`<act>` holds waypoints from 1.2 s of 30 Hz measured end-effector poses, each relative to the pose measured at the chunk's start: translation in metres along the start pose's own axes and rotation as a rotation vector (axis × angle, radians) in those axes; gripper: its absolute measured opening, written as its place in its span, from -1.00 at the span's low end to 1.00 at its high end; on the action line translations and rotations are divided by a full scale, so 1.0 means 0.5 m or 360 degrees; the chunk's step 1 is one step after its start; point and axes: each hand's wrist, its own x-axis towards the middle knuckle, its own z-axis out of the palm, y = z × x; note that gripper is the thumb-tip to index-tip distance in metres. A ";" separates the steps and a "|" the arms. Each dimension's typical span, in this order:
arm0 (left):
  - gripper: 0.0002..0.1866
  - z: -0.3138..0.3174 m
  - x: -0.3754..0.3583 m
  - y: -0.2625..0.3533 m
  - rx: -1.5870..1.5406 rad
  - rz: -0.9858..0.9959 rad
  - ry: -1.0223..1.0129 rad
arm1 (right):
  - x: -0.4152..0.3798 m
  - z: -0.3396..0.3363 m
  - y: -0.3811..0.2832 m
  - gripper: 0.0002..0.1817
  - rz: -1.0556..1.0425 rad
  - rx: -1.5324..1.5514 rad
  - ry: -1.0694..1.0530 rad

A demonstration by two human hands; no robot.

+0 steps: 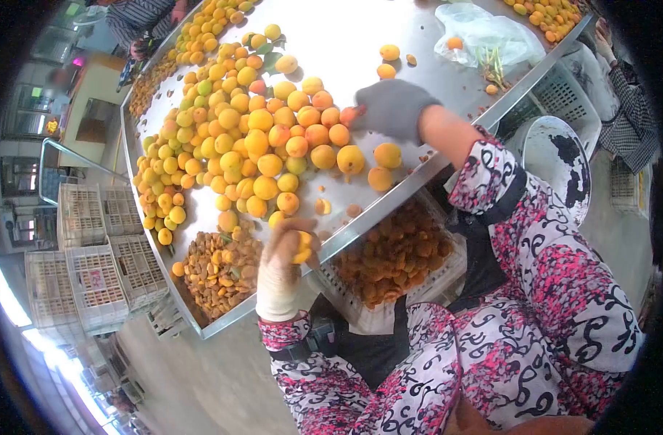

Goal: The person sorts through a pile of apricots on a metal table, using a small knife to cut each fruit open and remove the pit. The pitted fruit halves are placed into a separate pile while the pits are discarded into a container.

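Note:
My left hand (279,264), in a whitish glove, is closed around a yellow-orange apricot (302,248) near the front edge of the metal table (324,43). My right hand (395,110), in a grey glove, reaches over the table at the right side of a large heap of apricots (259,141). Its fingertips point at the nearest fruit, but the fingers are mostly hidden and blurred. Beside my left hand lies a pile of brown apricot pits (219,270). Below the table edge, a white crate (454,264) holds opened apricot pieces (389,254).
A clear plastic bag (483,32) lies toward the table's far right. A raised metal rim (389,210) runs along the table's front. Crates (96,279) are stacked at left. A large round basin (556,167) stands at right. Other people's sleeves (636,116) show at the edges.

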 end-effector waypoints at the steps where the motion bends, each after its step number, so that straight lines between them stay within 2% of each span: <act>1: -0.64 0.007 -0.004 0.003 0.0072 -0.0075 -0.0072 | -0.004 -0.004 0.015 -0.56 0.0181 -0.0081 -0.0049; 3: -0.68 0.009 -0.009 -0.005 0.0065 -0.0146 -0.0143 | -0.013 -0.003 0.035 -0.55 0.0228 -0.0100 -0.0051; 5: -0.62 0.024 -0.016 0.005 0.0380 -0.0251 -0.0376 | -0.014 -0.001 0.040 -0.53 0.0277 -0.0121 -0.0043; 7: -0.67 0.027 -0.016 0.006 0.0390 -0.0188 -0.0481 | -0.014 0.004 0.036 -0.49 0.0405 -0.0174 -0.0073; 9: -0.69 0.029 -0.013 -0.016 0.0666 -0.0152 -0.0606 | -0.001 0.010 0.055 -0.48 0.0431 -0.0162 -0.0122; 11: -0.65 0.035 -0.005 -0.006 0.1017 0.0026 -0.0778 | 0.008 0.015 0.074 -0.47 0.0463 -0.0157 -0.0157; 13: -0.65 0.041 -0.008 -0.003 0.1047 0.0365 -0.0672 | 0.013 0.029 0.091 -0.51 0.0493 -0.0037 -0.0042; 14: -0.65 0.043 -0.007 0.000 0.1049 0.0382 -0.0671 | 0.024 0.048 0.114 -0.49 0.0398 0.0017 0.0020; 15: -0.65 0.043 -0.006 0.003 0.0750 0.0238 -0.0543 | 0.019 0.036 0.109 -0.49 0.0392 0.0009 0.0034; 17: -0.64 0.048 -0.004 0.013 0.0257 0.0046 -0.0301 | 0.007 0.017 0.093 -0.52 0.0275 0.0496 -0.0163; 18: -0.60 0.046 0.005 0.005 0.0150 0.0076 -0.0177 | -0.002 -0.001 0.069 -0.55 0.0398 0.0713 -0.0242; 19: -0.55 0.043 0.017 -0.004 0.0044 0.0100 -0.0047 | -0.010 -0.011 0.044 -0.55 0.0373 0.0708 -0.0253; 21: -0.49 0.059 0.035 -0.004 -0.0036 0.0207 0.0052 | -0.034 -0.019 -0.005 -0.57 0.0247 0.1392 -0.0284; 23: -0.32 0.069 0.054 -0.009 -0.0206 0.0387 0.0081 | -0.049 -0.014 -0.066 -0.58 0.0103 0.1607 -0.0370; 25: -0.30 0.078 0.077 -0.016 -0.0130 0.0572 0.0059 | -0.037 0.029 -0.100 -0.58 -0.0242 0.1709 -0.0390; 26: -0.31 0.094 0.080 -0.011 -0.0388 0.0603 0.0066 | -0.033 0.037 -0.103 -0.58 -0.0367 0.1567 -0.0536; 27: -0.31 0.090 0.077 -0.005 -0.0377 0.0595 0.0081 | -0.036 0.029 -0.117 -0.57 -0.0491 0.1418 -0.0669; 28: -0.31 0.085 0.076 -0.001 -0.0432 0.0548 0.0083 | -0.040 0.019 -0.134 -0.57 -0.0497 0.1430 -0.0678; 30: -0.33 0.077 0.072 -0.001 -0.0532 0.0544 0.0117 | -0.049 0.003 -0.159 -0.62 -0.0191 0.1458 -0.0775; 31: -0.33 0.070 0.066 0.001 -0.0525 0.0536 0.0123 | -0.049 0.003 -0.160 -0.62 -0.0192 0.1467 -0.0783; 33: -0.35 0.058 0.052 0.018 -0.0317 0.0411 0.0294 | -0.045 0.005 -0.164 -0.65 -0.0096 0.1562 -0.0627; 34: -0.39 0.055 0.052 0.021 -0.0354 0.0451 0.0299 | -0.038 0.029 -0.154 -0.68 -0.0397 0.1412 -0.0363; 36: -0.40 0.044 0.042 0.030 -0.0471 0.0467 0.0251 | -0.048 0.024 -0.154 -0.68 -0.0311 0.1428 -0.0368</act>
